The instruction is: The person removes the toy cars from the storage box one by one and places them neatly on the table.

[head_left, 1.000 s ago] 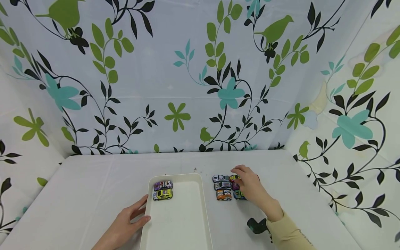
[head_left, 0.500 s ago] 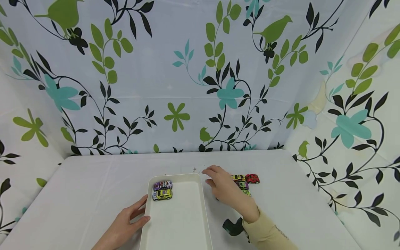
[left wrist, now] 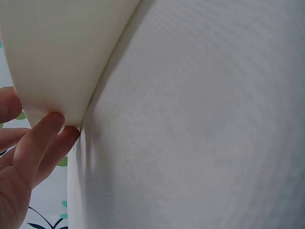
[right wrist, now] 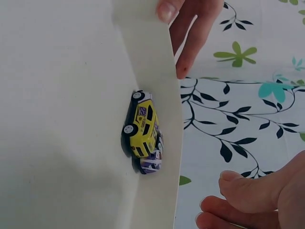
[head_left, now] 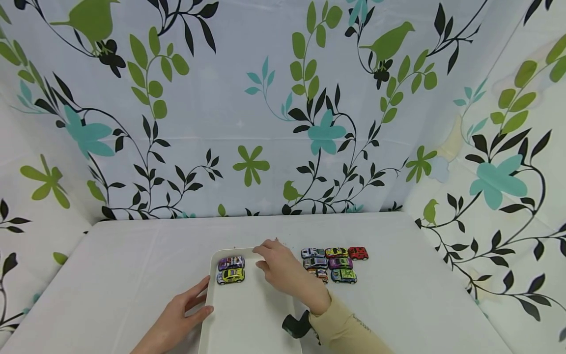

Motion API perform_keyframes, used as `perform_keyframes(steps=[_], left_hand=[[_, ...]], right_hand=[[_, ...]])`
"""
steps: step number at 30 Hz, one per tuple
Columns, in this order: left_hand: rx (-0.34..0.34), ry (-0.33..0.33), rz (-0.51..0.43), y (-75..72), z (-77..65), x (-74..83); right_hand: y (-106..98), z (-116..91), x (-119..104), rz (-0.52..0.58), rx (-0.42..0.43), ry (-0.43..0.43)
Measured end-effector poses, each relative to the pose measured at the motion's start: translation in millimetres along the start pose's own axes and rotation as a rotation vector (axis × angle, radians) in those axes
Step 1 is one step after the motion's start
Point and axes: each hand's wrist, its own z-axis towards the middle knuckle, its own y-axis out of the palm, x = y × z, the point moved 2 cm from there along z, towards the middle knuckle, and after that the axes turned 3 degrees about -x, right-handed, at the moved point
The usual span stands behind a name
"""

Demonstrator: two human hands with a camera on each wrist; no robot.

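Note:
In the head view a cream tray [head_left: 247, 314] holds two toy cars by its upper left corner: a purple one [head_left: 230, 262] and a yellow one [head_left: 230, 276]. My left hand [head_left: 177, 314] rests at the tray's left side, fingers on the outer wall [left wrist: 62, 62] and thumb at the rim. My right hand [head_left: 287, 273] hovers over the tray's upper right part, to the right of the cars. In the right wrist view its thumb [right wrist: 233, 179] and fingers stand apart with nothing seen between them.
Right of the tray several toy cars lie in close rows, among them a red car [head_left: 358, 253], a yellow-black car [head_left: 336, 252] and a green car [head_left: 343, 276]. My forearm partly covers an orange car [head_left: 318, 274]. A patterned cloth [head_left: 199, 123] hangs behind the white table [head_left: 398, 295].
My right hand has moved left from the rows of cars to above the tray, uncovering the red, yellow-black and green cars. My left hand and the two cars in the tray have stayed put.

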Motion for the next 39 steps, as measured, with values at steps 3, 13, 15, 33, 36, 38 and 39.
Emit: perform_keyframes(steps=[3,13,15,33,36,38,39], left_hand=[[0.008,-0.005,0.002,0.1,0.1,-0.2],[0.009,-0.022,-0.001,-0.4,0.7,-1.6],[0.004,-0.028,-0.007,-0.6,0.9,-2.3],[-0.050,0.067,-0.020,-2.6,0.0,-1.1],[-0.051,0.067,-0.020,-2.6,-0.1,-0.8],[-0.047,0.063,-0.019,-2.8,-0.1,-0.8],[-0.045,0.057,-0.023,-2.9,-0.3,-0.7]], right_hand=[[5.4,4.1,-5.5,-0.001,-0.012,-0.004],[26.3,15.9,-17.6,0.007,-0.025,-0.013],[30.6,17.5,-19.2,-0.005,-0.020,-0.028],[57.5,21.2,-17.4,-0.063,-0.035,-0.073],[58.6,21.5,-17.3,-0.068,-0.032,-0.079],[58.7,21.7,-17.6,-0.071,-0.027,-0.083],[58.7,21.9,-17.7,-0.074,-0.027,-0.085]])
